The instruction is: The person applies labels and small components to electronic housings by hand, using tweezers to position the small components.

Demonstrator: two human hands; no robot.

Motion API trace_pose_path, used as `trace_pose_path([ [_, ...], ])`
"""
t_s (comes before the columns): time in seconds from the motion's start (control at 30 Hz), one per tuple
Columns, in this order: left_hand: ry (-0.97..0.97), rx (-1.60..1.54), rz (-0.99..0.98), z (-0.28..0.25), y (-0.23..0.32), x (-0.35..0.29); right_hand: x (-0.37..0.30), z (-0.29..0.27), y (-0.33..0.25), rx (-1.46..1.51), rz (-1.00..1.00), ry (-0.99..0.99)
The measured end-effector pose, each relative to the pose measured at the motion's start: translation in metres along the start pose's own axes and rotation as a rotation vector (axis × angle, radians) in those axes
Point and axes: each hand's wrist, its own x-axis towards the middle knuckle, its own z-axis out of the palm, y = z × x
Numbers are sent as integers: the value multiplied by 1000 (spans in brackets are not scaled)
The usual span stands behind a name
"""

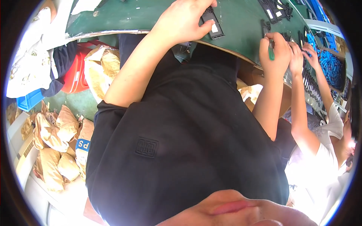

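Note:
My left hand [188,20] rests at the table's near edge, its thumb and fingers around a flat black rectangular plastic part [216,33] with a white label. To the right, my right hand [274,52] is closed around a tool with a green handle [271,52]; its working end is hidden, so its kind does not show. Just beyond that hand lies a small black plastic piece [266,25]. More black plastic parts with white labels [277,11] are spread farther back on the green table [241,22].
At my right a co-worker's hands [296,56] work close to my right hand. Past them stands a bin of small blue parts [327,69]. Brown paper bags [56,150], a red container [77,71] and a blue crate [30,100] are below on the left.

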Motion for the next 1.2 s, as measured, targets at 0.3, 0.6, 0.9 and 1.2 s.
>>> trace_pose_path([
  [0.3, -99, -69, -154, 0, 4, -1, 18, 43, -72, 1108, 356, -64],
  [0.6, -51, 86, -116, 0, 10, 1, 15, 69, -57, 1151, 284, -145],
  [0.9, -58, 133, -114, 0, 8, 1, 16, 71, -59, 1120, 294, -163],
  [1.2, -72, 193, -94, 1, 5, -1, 13, 77, -58, 1124, 282, -153],
])
